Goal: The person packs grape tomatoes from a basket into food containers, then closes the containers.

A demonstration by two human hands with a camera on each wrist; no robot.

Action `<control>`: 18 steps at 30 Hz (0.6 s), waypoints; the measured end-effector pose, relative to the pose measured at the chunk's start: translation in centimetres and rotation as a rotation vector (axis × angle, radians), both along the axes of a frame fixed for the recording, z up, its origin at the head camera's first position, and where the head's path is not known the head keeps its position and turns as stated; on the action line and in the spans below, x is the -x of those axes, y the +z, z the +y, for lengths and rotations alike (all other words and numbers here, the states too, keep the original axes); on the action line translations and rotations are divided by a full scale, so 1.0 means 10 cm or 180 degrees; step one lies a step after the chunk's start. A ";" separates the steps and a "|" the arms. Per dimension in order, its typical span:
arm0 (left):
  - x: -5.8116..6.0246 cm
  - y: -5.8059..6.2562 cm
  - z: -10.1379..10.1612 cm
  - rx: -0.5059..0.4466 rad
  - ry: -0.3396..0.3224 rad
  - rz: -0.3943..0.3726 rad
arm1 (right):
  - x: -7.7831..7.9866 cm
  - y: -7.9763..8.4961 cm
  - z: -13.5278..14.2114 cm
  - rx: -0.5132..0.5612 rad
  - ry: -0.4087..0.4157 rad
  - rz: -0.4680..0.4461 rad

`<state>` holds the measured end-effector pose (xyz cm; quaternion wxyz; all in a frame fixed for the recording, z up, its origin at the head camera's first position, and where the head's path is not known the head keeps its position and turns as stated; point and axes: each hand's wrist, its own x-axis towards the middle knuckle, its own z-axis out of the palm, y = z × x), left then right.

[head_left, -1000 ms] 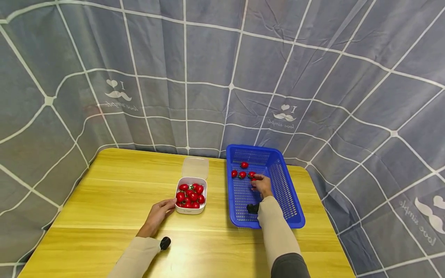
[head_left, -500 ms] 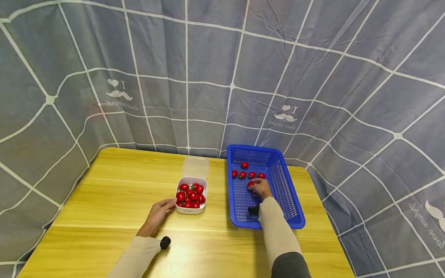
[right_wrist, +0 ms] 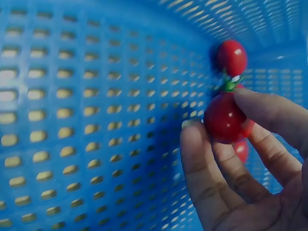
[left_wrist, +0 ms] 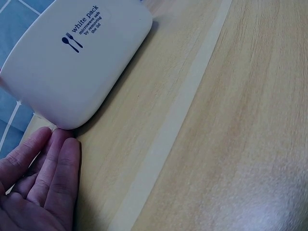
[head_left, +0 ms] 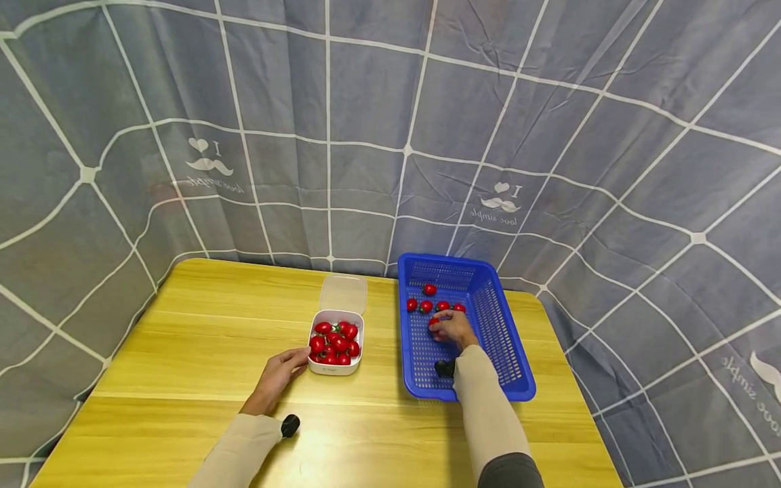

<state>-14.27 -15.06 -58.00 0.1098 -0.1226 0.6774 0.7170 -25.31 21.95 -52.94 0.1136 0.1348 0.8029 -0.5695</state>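
My right hand (head_left: 457, 328) is inside the blue plastic basket (head_left: 407, 379) and pinches a red cherry tomato (right_wrist: 225, 118) between thumb and fingers. In the right wrist view, the tomato's green stem end points up and other tomatoes show behind it. A short row of cherry tomatoes (head_left: 426, 307) lies just beyond the hand, with one more farther back. My left hand (head_left: 277, 379), fingers nearly straight, touches the near left corner of a white plastic box (left_wrist: 86, 67). Several cherry tomatoes (head_left: 338, 345) fill that box.
A translucent lid (head_left: 343, 294) lies folded back behind the white box. Both containers stand on a wooden table (head_left: 201, 339), with the basket to the right. A grey checked curtain (head_left: 360, 176) hangs behind the table and round its sides.
The right hand has drawn a tomato nearer and a little left, away from the row. A tomato at the row's right end has come into view. The left hand stays still.
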 end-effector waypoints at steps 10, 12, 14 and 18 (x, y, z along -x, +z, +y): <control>0.00 0.01 0.01 0.0014 -0.0014 0.0003 | -0.06 0.24 -0.15 0.0487 0.0100 0.0108; 0.00 0.01 0.01 0.0022 -0.0030 0.0007 | -0.08 0.28 -0.19 0.0526 0.0126 0.0152; -0.01 0.01 0.01 0.0026 -0.0041 0.0010 | -0.09 0.32 -0.21 0.0569 0.0155 0.0194; -0.01 0.02 0.01 0.0024 -0.0055 0.0018 | -0.12 0.41 -0.27 0.0723 0.0236 0.0299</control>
